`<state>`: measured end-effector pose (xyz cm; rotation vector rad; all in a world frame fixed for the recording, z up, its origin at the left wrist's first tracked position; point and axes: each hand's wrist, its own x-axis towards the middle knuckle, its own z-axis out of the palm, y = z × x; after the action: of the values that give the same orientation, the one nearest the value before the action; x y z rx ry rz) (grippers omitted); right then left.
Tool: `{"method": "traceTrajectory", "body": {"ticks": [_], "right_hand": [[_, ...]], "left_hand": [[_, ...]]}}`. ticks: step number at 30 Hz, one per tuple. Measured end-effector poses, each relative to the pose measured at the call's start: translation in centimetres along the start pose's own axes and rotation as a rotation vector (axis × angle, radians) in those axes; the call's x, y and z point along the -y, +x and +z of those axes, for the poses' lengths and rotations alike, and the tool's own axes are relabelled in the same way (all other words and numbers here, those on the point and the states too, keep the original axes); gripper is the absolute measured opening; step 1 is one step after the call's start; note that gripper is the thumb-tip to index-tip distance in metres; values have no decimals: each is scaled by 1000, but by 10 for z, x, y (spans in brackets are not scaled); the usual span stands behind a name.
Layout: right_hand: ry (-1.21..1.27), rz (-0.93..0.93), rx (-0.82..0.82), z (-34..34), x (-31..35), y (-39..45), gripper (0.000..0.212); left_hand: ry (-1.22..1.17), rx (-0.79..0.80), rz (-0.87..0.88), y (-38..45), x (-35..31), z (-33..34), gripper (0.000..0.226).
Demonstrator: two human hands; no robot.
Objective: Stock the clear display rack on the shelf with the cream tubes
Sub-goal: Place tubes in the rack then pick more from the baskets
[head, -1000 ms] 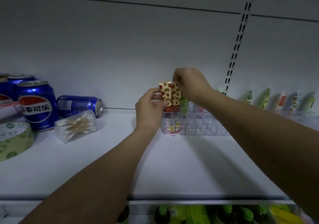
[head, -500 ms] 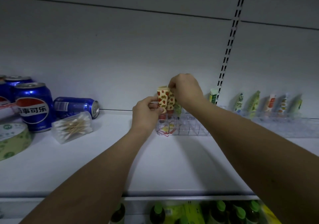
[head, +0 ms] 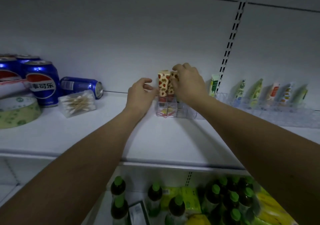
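Standing capped-end down in the clear rack, two strawberry-print tubes are seen; the right one is pinched by the right hand, while the left hand is held loosely curled beside them, gripping nothing.

This is a shop, seen at a stocked display shelf. The white metal shelf backs onto plain panels split by a slotted upright rail, the kind that carries adjustable retail shelving. Goods stand grouped by type: blue cola cans at the left with one can lying on its side, a packet of cotton swabs and a roll of tape beside them. To the right, a clear rack holds cream tubes, and more tubes line up in another clear tray. On the shelf below stand rows of green-capped bottles and yellow packs.
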<state>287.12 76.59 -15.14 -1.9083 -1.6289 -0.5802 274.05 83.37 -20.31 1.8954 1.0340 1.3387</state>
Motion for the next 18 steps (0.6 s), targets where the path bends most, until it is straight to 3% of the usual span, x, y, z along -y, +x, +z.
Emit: {"method": "traceTrajectory", "body": {"ticks": [4, 12, 18], "right_hand": [[208, 146, 150, -27, 8, -28, 35], [247, 75, 389, -98, 32, -100, 32], [341, -17, 441, -136, 60, -157, 31]], "left_hand": [[192, -24, -13, -26, -13, -11, 36], [566, 165, 19, -110, -59, -51, 43], [524, 149, 86, -178, -84, -89, 34]]}}
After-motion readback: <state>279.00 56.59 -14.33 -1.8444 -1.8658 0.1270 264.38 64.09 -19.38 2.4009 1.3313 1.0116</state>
